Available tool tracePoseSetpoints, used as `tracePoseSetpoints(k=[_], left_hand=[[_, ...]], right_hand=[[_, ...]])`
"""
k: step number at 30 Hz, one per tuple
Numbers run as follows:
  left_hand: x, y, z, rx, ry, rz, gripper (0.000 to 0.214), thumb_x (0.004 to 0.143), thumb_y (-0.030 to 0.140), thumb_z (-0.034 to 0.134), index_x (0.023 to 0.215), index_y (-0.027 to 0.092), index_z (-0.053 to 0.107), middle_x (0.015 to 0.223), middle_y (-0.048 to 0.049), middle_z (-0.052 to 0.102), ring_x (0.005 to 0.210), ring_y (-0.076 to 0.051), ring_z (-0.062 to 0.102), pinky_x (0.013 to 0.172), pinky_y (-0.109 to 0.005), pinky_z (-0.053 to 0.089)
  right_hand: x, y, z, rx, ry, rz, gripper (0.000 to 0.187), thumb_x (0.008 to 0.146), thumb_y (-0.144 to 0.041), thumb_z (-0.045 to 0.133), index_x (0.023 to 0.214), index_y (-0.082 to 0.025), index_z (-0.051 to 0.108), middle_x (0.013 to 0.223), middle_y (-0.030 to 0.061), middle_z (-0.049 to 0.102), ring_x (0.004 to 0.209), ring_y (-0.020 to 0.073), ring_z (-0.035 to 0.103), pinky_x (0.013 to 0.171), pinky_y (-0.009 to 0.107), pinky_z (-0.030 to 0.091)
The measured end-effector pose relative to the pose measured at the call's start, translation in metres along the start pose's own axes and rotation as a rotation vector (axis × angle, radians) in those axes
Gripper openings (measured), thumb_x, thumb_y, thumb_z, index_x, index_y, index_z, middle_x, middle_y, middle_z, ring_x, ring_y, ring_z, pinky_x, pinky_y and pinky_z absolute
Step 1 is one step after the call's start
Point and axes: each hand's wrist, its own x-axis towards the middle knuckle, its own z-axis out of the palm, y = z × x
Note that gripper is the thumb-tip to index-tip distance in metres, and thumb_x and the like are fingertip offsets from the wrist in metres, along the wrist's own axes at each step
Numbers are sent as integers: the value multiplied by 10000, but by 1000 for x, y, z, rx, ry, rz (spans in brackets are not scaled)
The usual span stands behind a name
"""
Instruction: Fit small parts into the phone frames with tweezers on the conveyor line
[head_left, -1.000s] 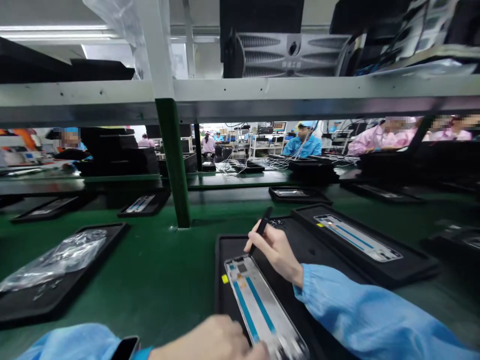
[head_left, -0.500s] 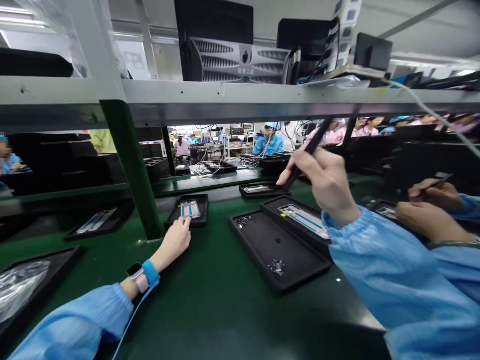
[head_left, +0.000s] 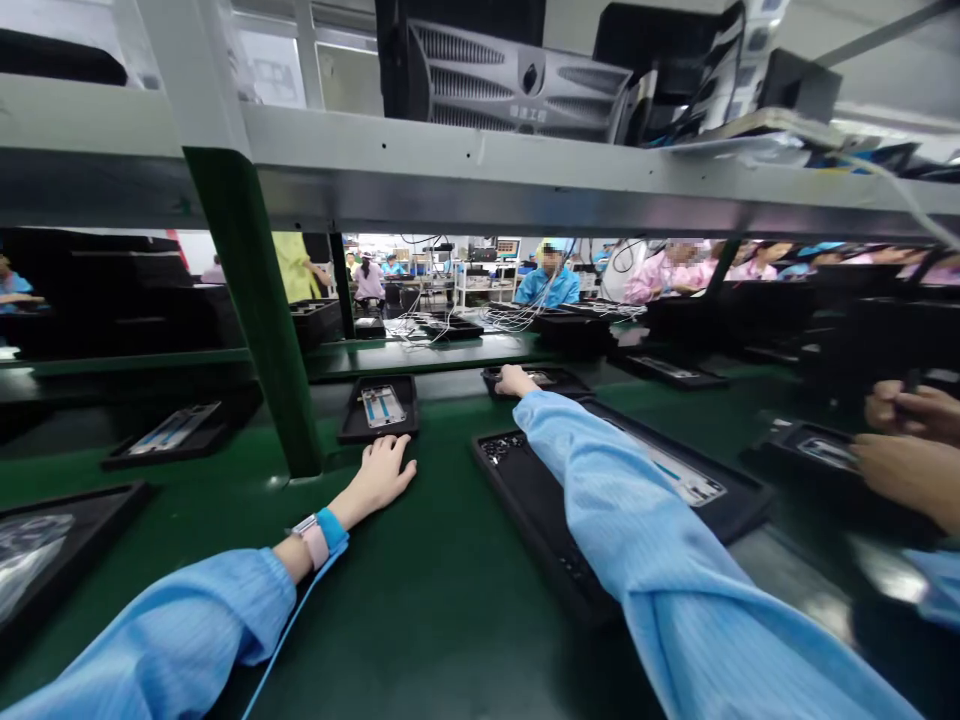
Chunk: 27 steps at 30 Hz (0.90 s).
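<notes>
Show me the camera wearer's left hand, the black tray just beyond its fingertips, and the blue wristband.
Left hand point(head_left: 377, 475): head view, back of the hand.
Black tray point(head_left: 353, 414): head view, bare left side.
Blue wristband point(head_left: 332, 530): head view, middle of the band.

Head-worn view, forward and down

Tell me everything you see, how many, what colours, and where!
Table: 1, green, across the foreground
Trays: at least 7, black, on the table
Panels: at least 5, silver, some blue-striped, in trays
Plastic bag: 1, clear, lower-left tray
Shelf: 1, grey, across the top
Front post: 1, green and white, left
Vented machine: 1, grey, on the shelf
Co-workers: several, blue, pink or yellow, back and right
Sleeves: 2, blue, foreground
Left hand: 1, bare, beside a tray
Right hand: 1, bare, at a farther tray
</notes>
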Motion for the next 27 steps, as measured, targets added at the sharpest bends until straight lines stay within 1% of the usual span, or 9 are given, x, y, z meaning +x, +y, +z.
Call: tracePoseSetpoints(k=[3,6,8,11,15,20,22,24,27], left_hand=[[2,-3,3,-14,-57,11,477,891,331,332,1293,83,401,1288,-186,486,1218,-281,424,1014,-424,313],[7,-8,11,-24,-88,5,504,896,366,334,1325,105,375,1367,-175,414,1280,-297,350,1042,-437,271],[10,-11,16,-30,-84,0,519,895,385,338,1339,117,360,1386,-174,389,1296,-304,323,1047,-451,256],[13,-15,21,-40,-57,11,519,894,393,344,1328,110,373,1361,-185,411,1283,-300,338,1040,-447,270],[15,-19,26,-67,8,37,475,880,374,378,1267,104,437,1291,-196,454,1234,-312,378,1010,-465,305],[19,-22,33,-148,119,76,382,834,334,462,1153,129,509,1173,-161,506,1138,-300,427,959,-457,362],[19,-23,34,-192,153,95,338,822,326,481,1100,143,536,1122,-139,532,1104,-287,448,939,-440,384],[16,-27,33,-237,186,104,300,828,321,469,1066,157,549,1079,-115,555,1069,-266,471,927,-416,396],[2,-40,28,-298,226,85,288,865,303,388,1059,164,550,1039,-94,584,1014,-239,506,908,-386,408]], right_hand=[[13,9,34,-67,-53,82,331,871,-297,538,1138,-101,526,1123,115,544,967,196,565,813,375,489],[24,17,57,-120,-55,116,330,880,-306,521,1159,-129,514,1149,100,533,985,200,557,821,396,486],[30,20,64,-149,-39,120,336,881,-308,519,1168,-133,508,1162,99,526,996,204,552,828,404,482],[34,22,66,-178,-28,84,335,879,-301,523,1165,-127,511,1164,104,526,1001,206,550,835,405,479],[24,22,49,-197,-51,-21,319,877,-301,527,1139,-120,526,1134,101,542,980,198,560,823,392,484],[-12,4,0,-189,-34,-225,272,861,-305,547,1050,-110,565,1042,87,580,913,177,571,798,355,476],[-36,-8,-22,-176,-14,-328,233,823,-274,590,977,-99,593,967,88,603,869,165,570,784,301,455],[-69,-17,-39,-162,-3,-418,185,781,-229,622,922,-110,610,914,77,614,829,152,565,748,253,435],[-139,-21,-49,-122,-4,-548,125,741,-166,624,865,-155,612,881,42,614,765,135,562,649,217,416]])
